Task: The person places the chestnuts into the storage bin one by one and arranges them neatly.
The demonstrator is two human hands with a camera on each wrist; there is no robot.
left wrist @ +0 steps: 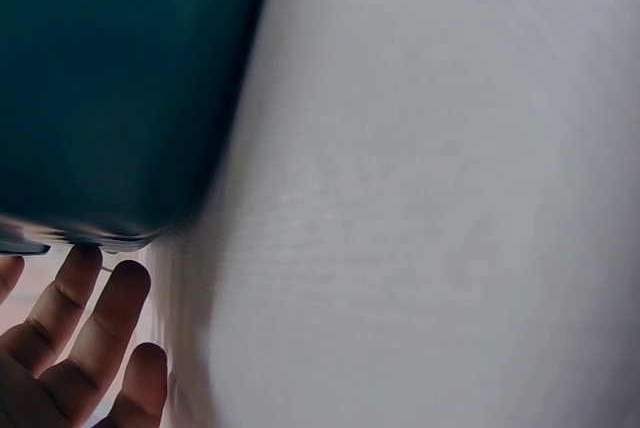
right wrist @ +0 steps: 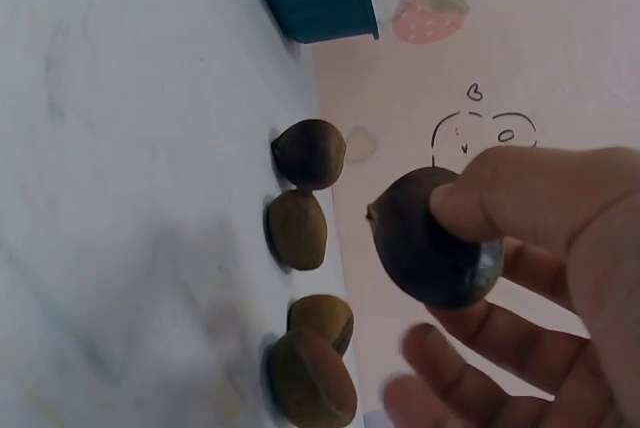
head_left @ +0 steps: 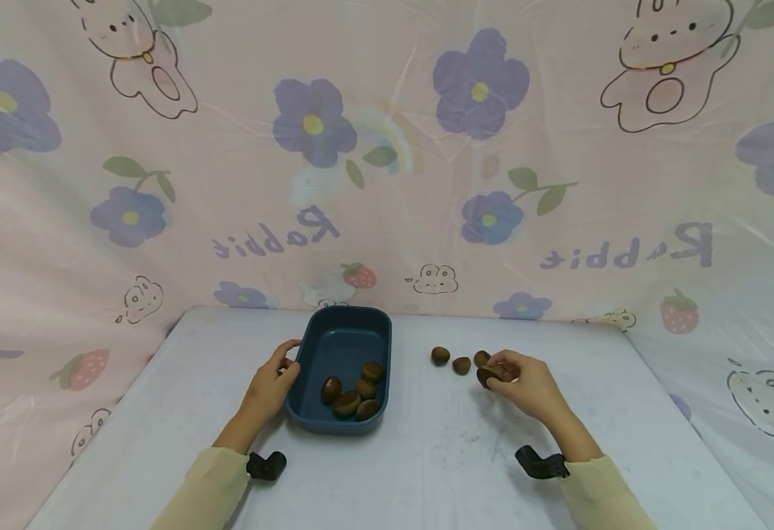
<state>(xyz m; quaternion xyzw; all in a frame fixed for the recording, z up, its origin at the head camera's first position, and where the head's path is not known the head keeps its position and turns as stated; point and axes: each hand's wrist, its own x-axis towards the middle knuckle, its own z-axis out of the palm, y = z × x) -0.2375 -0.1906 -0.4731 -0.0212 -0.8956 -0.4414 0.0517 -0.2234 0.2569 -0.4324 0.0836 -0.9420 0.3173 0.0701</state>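
My right hand [head_left: 526, 383] pinches a brown chestnut [right wrist: 435, 238] between thumb and fingers, held just above the table. Several loose chestnuts [head_left: 440, 356] lie in a rough row beside that hand; the right wrist view shows them close up, with one chestnut [right wrist: 310, 378] overlapping another. At the left, a dark blue rectangular tray [head_left: 343, 316] holds several chestnuts [head_left: 347, 403] in its near half. My left hand [head_left: 270, 386] rests against the tray's left side. In the left wrist view its fingertips [left wrist: 125, 288] touch the outer wall, fingers fairly straight.
A white table [head_left: 426, 471] carries everything. Behind and beside it hangs a pale pink curtain [head_left: 387, 199] with flowers and rabbits printed on it. Each wrist wears a black camera mount [head_left: 542, 464], below which are cream sleeves [head_left: 208, 489].
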